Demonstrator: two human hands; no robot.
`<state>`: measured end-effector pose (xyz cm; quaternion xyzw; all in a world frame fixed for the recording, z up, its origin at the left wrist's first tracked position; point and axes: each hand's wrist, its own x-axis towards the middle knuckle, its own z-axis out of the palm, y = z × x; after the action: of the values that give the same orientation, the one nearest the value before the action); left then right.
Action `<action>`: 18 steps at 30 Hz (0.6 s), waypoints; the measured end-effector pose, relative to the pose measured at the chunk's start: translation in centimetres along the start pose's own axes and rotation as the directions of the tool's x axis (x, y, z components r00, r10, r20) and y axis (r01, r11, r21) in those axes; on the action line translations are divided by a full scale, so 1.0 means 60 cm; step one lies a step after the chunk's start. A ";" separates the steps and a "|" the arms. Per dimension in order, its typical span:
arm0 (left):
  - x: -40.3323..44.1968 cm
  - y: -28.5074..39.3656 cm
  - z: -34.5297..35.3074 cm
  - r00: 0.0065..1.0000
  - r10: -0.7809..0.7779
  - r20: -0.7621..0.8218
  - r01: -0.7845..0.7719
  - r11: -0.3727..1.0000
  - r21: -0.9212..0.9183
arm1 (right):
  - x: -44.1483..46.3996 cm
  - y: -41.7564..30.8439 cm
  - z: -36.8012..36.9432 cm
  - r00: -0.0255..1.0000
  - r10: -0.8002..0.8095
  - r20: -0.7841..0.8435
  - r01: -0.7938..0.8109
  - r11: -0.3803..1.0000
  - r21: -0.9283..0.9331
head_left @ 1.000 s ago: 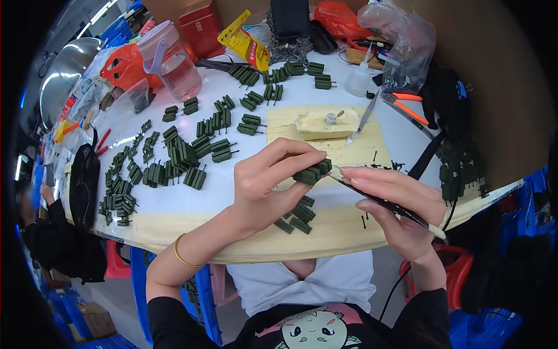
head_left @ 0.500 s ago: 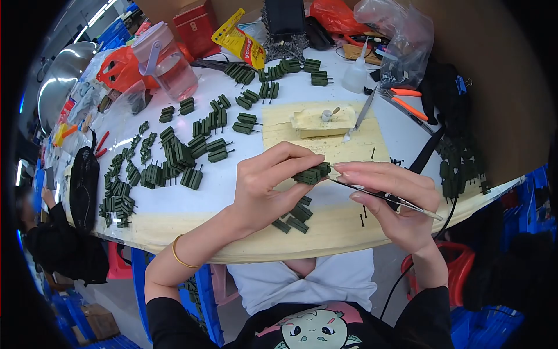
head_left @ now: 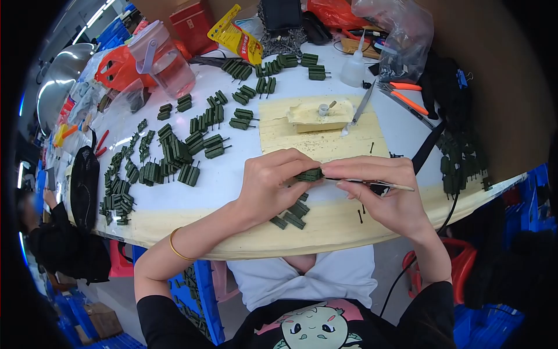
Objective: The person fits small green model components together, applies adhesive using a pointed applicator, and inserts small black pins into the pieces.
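My left hand (head_left: 274, 181) pinches a small dark green ribbed part (head_left: 310, 174) between thumb and fingers over the near side of the table. Thin tweezers (head_left: 378, 184) lie in my right hand (head_left: 386, 189), their tip at the right end of the held part, where the fingers hide the contact. Below my left hand, several loose green parts (head_left: 295, 221) rest on the wooden strip. Small black pins (head_left: 360, 216) lie below my right hand. Farther back, a pale tray (head_left: 319, 127) holding a tiny cup (head_left: 323, 109) stands on a wooden board (head_left: 279, 139).
Many green parts (head_left: 174, 148) spread over the table's left and middle. Behind them stand a clear jug (head_left: 171, 70) and a yellow packet (head_left: 238, 38). Orange-handled pliers (head_left: 407, 102) and a squeeze bottle (head_left: 353, 70) are at the back right. A co-worker's arm (head_left: 55, 215) shows at far left.
The held green part has been turned to a flatter angle. My right hand has moved left and closer to my left hand, and the tweezers have swung nearer to level.
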<state>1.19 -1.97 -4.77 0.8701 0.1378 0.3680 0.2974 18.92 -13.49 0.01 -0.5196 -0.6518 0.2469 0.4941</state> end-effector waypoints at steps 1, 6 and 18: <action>-0.001 -0.002 0.002 1.000 -0.007 0.017 0.007 1.000 0.020 | -0.001 0.004 0.000 1.000 0.019 0.005 -0.019 1.000 0.001; 0.006 -0.006 0.006 0.999 0.047 0.023 -0.049 0.992 0.114 | -0.006 0.017 0.004 1.000 0.022 -0.019 -0.021 0.999 0.024; 0.004 -0.011 0.013 0.998 0.051 0.023 -0.053 0.991 0.126 | 0.006 0.012 -0.006 0.948 0.315 0.048 -0.318 0.920 0.230</action>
<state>1.88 -1.67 -5.47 0.8941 0.1354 0.3576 0.2331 19.60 -13.01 -0.33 -0.5545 -0.5280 0.4015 0.5025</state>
